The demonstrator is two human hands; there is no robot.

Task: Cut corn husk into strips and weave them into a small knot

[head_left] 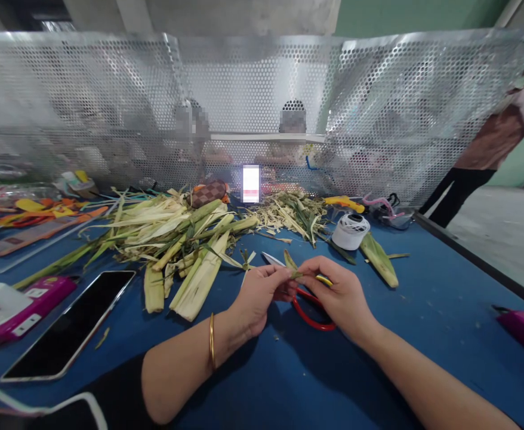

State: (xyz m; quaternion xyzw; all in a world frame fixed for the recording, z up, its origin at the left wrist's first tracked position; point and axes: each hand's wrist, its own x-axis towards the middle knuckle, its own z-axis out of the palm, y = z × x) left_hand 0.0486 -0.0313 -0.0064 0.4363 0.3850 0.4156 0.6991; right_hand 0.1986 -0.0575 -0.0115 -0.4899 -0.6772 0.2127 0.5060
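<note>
My left hand [257, 292], with a gold bangle on the wrist, is closed in a pinch on a small strip of green corn husk [289, 261]. Thumb and fingers of my right hand [340, 295] pinch the same strip from the other side, so the fingertips of both hands meet. Under the hands lies a pair of scissors [316, 325] with red handles. One blade points away to the left, and my fingers cover the middle. A bit of yellow shows beside the right fingers; I cannot tell what it belongs to.
A heap of corn husks [203, 278] lies left of centre, with shredded husk [280, 215] behind. A white string ball [350, 232] and a single husk [379, 261] lie right. A phone [71, 322] and purple power strip [33, 304] lie left. Perforated metal sheeting [253, 77] stands behind.
</note>
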